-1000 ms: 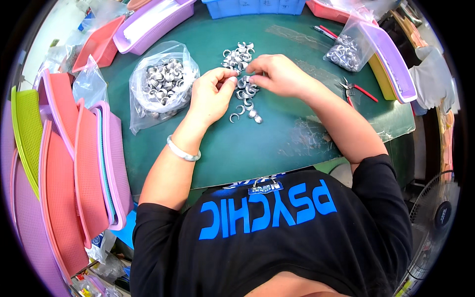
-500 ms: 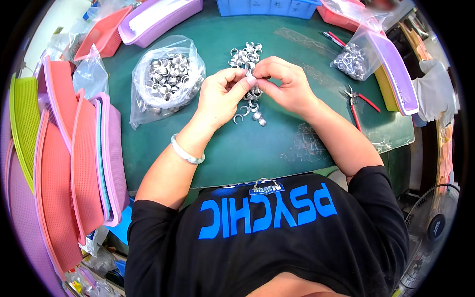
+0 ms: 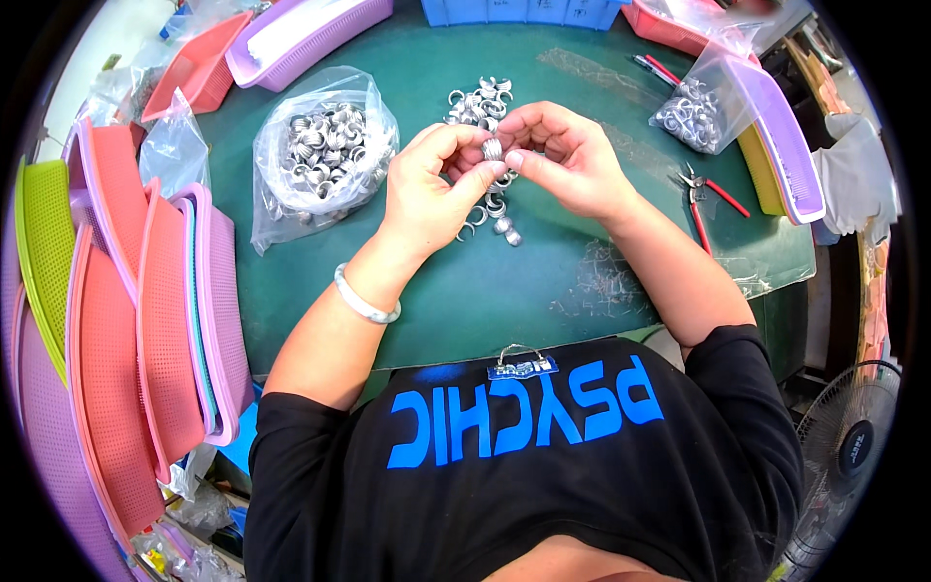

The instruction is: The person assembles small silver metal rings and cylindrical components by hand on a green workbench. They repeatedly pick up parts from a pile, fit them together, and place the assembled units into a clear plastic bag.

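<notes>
A small silver ribbed C-shaped ring (image 3: 492, 149) is pinched between the thumb and fingers of my left hand (image 3: 432, 179). Close by on its right, my right hand (image 3: 567, 160) has its fingers curled, with a gap between thumb and forefinger; the thumb tip is beside the ring. Under and beyond my hands lies a loose pile of similar silver rings (image 3: 482, 99), partly covered by my fingers. Two rounded silver pieces (image 3: 507, 231) lie at its near end. Left of my left hand sits an open clear plastic bag (image 3: 276, 209) full of the same rings.
Red-handled pliers (image 3: 700, 209) lie open on the green table (image 3: 465, 310), right of my forearm. Beyond them are a bag of silver pieces (image 3: 690, 116) and a purple basket (image 3: 781, 145). Stacked baskets (image 3: 107, 388) crowd the left; a blue bin (image 3: 524, 12) stands at the back.
My right hand has loosened from its pinch at the ring; its thumb and forefinger have spread apart. The ribbed ring now shows more clearly in my left fingers.
</notes>
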Demonstrator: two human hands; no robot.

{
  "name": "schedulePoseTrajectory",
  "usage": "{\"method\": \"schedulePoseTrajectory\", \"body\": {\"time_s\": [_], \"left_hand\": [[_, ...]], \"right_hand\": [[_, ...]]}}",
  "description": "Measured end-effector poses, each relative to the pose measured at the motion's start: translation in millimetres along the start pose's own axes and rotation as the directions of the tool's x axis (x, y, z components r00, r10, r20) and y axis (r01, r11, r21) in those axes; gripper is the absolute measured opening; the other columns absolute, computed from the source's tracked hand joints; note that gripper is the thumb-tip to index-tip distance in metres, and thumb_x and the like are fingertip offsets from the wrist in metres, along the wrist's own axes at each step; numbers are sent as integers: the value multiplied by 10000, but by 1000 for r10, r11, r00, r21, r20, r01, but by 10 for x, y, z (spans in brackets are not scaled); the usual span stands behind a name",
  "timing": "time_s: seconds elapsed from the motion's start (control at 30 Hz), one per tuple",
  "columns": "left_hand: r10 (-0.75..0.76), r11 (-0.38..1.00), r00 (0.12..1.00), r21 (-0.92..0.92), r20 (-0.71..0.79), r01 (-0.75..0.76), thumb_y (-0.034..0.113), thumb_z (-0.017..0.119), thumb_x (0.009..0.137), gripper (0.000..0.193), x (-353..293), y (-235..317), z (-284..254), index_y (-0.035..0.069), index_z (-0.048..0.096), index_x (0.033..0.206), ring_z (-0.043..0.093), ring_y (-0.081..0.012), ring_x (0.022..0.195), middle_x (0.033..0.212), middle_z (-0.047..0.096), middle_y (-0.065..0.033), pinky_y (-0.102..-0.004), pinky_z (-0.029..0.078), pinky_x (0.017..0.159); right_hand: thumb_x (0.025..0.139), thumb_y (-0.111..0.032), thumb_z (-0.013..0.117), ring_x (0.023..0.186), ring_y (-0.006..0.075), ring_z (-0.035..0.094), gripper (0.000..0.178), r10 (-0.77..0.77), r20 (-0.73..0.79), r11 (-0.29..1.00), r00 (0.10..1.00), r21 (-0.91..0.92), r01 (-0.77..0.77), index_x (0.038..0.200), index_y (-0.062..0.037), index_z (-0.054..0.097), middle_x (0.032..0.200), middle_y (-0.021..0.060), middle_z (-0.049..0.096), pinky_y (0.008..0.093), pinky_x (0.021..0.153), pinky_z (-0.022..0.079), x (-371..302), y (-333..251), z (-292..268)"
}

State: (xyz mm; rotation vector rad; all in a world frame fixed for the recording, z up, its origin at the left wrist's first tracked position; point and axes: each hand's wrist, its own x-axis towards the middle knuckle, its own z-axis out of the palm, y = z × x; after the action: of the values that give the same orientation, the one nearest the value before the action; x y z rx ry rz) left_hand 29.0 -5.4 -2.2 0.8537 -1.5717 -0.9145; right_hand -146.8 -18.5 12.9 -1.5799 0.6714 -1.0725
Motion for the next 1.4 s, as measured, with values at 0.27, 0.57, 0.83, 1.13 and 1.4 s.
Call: {"method": "schedulePoseTrajectory", "body": {"time_s": [0.27, 0.57, 0.83, 1.13, 1.4], "left_hand": [[24, 999, 1000, 41, 15, -24, -7, 652, 712, 245, -9, 43, 5, 38, 583, 942, 513, -52, 631, 772, 559, -14, -179, 434, 547], [-36, 990, 996, -130, 87, 47, -20, 605, 742, 356, -21, 72, 9, 29, 493, 1076, 536, -55, 680, 815, 591, -27, -185, 446, 601], [-161, 929, 981, -318, 111, 188, 22, 597, 780, 408, -8, 104, 13, 2, 418, 1146, 567, -91, 767, 845, 587, -61, -214, 464, 676], [35, 991, 999, -131, 6, -34, -16, 608, 724, 523, 8, 70, 35, 21, 391, 1198, 544, -106, 757, 870, 558, -69, -229, 461, 681], [-66, 974, 998, -218, 14, 68, -56, 548, 753, 462, 8, 73, 16, -8, 414, 1193, 528, -126, 851, 942, 531, -73, -245, 446, 738]], "right_hand": [[782, -16, 593, 813, 94, 551, 244, -17, 39, 999, 999, 36, 16, 1015, 11, 526, 913, 45, 583, 240, 752, 465, 7, -23, 16], [757, 4, 607, 776, 94, 533, 275, -178, 10, 981, 984, -76, 178, 1022, -1, 534, 889, 35, 574, 238, 725, 457, 15, -6, 18], [719, 40, 607, 732, 109, 539, 347, -330, 25, 904, 944, -280, 323, 1055, -1, 533, 875, 46, 587, 239, 690, 460, 24, 1, 21], [738, 71, 564, 817, 115, 539, 352, -228, -23, 969, 973, -100, 225, 1082, 23, 509, 943, 61, 578, 251, 752, 452, 9, -34, 45], [793, 28, 498, 834, 125, 543, 186, -120, -52, 867, 991, -492, 79, 966, 11, 567, 920, 63, 578, 259, 767, 441, 59, 61, -155]]}}
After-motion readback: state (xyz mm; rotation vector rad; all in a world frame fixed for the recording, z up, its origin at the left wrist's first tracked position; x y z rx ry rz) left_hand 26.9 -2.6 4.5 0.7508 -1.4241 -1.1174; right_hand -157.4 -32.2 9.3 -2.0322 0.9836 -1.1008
